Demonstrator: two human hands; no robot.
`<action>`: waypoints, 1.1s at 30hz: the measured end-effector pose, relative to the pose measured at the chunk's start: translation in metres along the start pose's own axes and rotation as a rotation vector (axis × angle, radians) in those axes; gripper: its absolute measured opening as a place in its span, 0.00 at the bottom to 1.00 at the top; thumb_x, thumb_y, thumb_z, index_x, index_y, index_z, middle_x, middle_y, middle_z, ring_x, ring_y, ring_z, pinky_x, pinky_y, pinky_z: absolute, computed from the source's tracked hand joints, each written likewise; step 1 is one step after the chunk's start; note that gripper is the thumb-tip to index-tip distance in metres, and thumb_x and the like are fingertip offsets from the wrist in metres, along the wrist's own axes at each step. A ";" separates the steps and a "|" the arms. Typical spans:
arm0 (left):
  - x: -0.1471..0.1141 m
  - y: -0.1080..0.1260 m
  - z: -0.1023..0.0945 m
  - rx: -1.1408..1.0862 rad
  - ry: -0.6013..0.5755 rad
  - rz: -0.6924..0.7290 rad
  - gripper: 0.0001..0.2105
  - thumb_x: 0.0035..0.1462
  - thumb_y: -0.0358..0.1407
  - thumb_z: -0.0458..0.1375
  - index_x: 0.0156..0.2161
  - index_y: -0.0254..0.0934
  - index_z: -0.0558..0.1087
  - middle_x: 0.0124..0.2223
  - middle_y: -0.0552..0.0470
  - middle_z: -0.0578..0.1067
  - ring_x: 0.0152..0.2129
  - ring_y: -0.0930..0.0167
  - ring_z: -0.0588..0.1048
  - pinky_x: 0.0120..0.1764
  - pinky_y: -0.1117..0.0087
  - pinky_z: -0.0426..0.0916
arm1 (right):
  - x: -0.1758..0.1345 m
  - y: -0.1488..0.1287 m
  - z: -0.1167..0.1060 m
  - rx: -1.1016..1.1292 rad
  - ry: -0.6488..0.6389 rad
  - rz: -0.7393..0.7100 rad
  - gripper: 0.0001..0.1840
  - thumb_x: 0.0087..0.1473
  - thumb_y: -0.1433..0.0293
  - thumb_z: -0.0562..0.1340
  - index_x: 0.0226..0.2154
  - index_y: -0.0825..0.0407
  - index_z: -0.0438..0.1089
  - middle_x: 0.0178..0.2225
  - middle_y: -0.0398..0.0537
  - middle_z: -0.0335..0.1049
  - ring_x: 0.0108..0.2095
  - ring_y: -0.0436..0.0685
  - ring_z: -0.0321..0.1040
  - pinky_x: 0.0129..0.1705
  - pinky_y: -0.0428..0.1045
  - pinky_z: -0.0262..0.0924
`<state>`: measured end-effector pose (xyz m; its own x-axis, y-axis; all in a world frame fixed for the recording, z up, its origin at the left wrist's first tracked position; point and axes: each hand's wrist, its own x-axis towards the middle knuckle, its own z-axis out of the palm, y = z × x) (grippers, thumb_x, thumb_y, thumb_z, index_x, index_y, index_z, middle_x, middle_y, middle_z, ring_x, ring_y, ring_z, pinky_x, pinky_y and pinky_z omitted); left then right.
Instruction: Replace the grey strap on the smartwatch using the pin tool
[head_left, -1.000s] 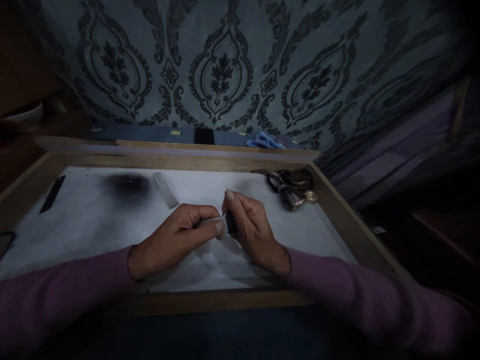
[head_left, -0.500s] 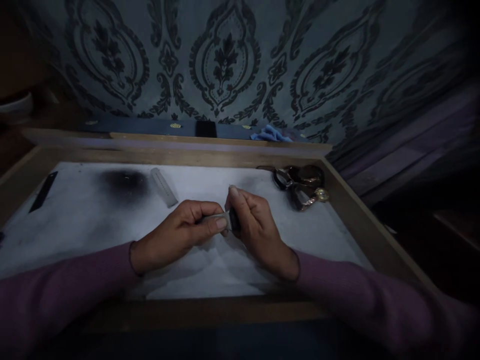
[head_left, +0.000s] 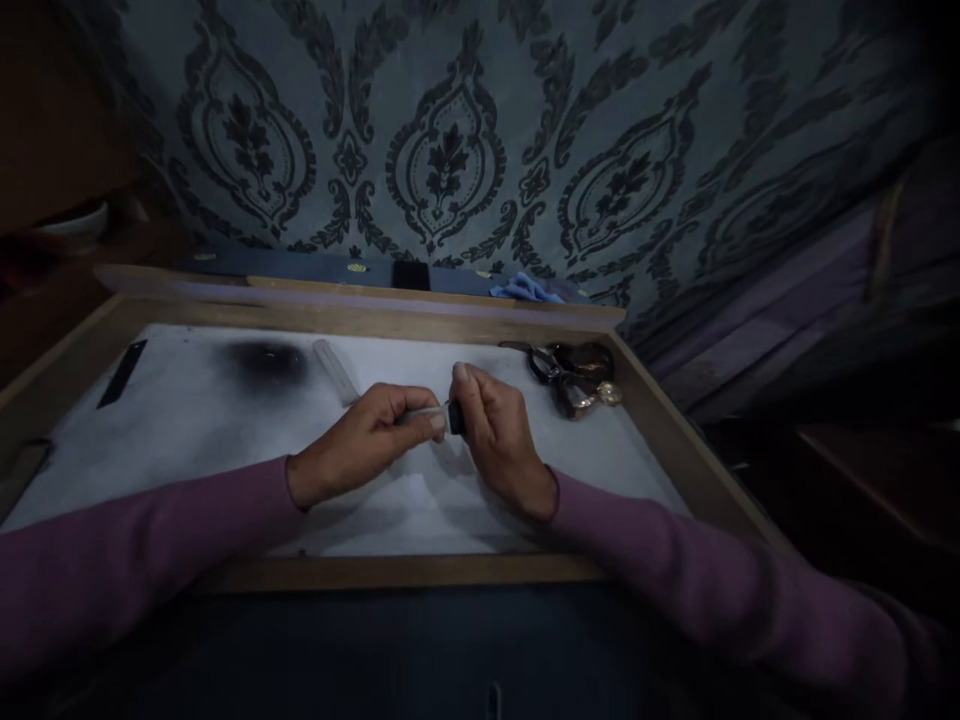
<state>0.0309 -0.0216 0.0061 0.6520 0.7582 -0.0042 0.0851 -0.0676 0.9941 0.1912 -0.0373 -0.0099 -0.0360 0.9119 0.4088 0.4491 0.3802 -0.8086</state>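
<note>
- Left hand [head_left: 367, 440]: we find it closed, thumb against the curled fingers, pinching a narrow pale strip [head_left: 424, 410]. Sleeve purple, long.
- Right hand [head_left: 501, 435]: closed, thumb raised along the bent fingers, gripping a small dark piece [head_left: 455, 418]; part of it is hidden by the fingers.
- Pale strip and dark piece: held between the two hands, above the middle of the tray. They meet or nearly meet; we cannot tell whether they are joined.
- Tray [head_left: 405, 572]: shallow, wooden-edged, with a white base [head_left: 397, 360].
- Pale strap [head_left: 334, 370]: one, lying aslant on the white base, just beyond the left hand.
- Dark patch [head_left: 266, 364]: one, on the base, left of that strap; its nature we cannot tell.
- Black strip [head_left: 121, 375]: one, flat, near the tray's left side.
- Watches and bands [head_left: 576, 394]: a cluster in the far right corner, dark straps overlapping, a gold-toned round watch [head_left: 609, 393] at its right; too dim for us to count.
- Blue cloth [head_left: 526, 287]: crumpled, behind the tray's far edge.
- Dark rectangular object [head_left: 412, 275]: also behind that edge, left of the cloth.
- Patterned wall covering [head_left: 446, 160]: grey, with dark ornamental motifs, as backdrop.
</note>
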 end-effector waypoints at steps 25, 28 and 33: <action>0.007 -0.012 -0.013 -0.115 -0.113 -0.034 0.16 0.61 0.46 0.55 0.29 0.34 0.68 0.18 0.63 0.54 0.16 0.79 0.51 0.20 0.76 0.47 | 0.008 0.010 0.005 0.095 -0.171 0.111 0.29 0.65 0.49 0.46 0.20 0.50 0.54 0.17 0.37 0.53 0.19 0.47 0.51 0.23 0.45 0.47; 0.008 -0.010 -0.018 -0.224 -0.122 -0.065 0.16 0.61 0.45 0.56 0.30 0.33 0.68 0.19 0.63 0.54 0.16 0.79 0.50 0.20 0.76 0.48 | 0.010 0.008 -0.001 0.187 -0.314 0.154 0.26 0.65 0.49 0.46 0.25 0.50 0.58 0.19 0.36 0.55 0.19 0.47 0.52 0.23 0.45 0.50; 0.007 -0.006 -0.028 -0.379 -0.106 -0.179 0.14 0.60 0.40 0.58 0.27 0.35 0.64 0.19 0.62 0.56 0.15 0.81 0.51 0.20 0.78 0.49 | 0.010 0.005 -0.014 0.250 -0.488 0.078 0.18 0.60 0.56 0.60 0.44 0.52 0.63 0.38 0.47 0.66 0.32 0.50 0.63 0.30 0.45 0.58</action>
<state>0.0142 0.0024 0.0031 0.7276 0.6642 -0.1714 -0.0665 0.3170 0.9461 0.2060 -0.0281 -0.0041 -0.4471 0.8820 0.1489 0.2430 0.2800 -0.9288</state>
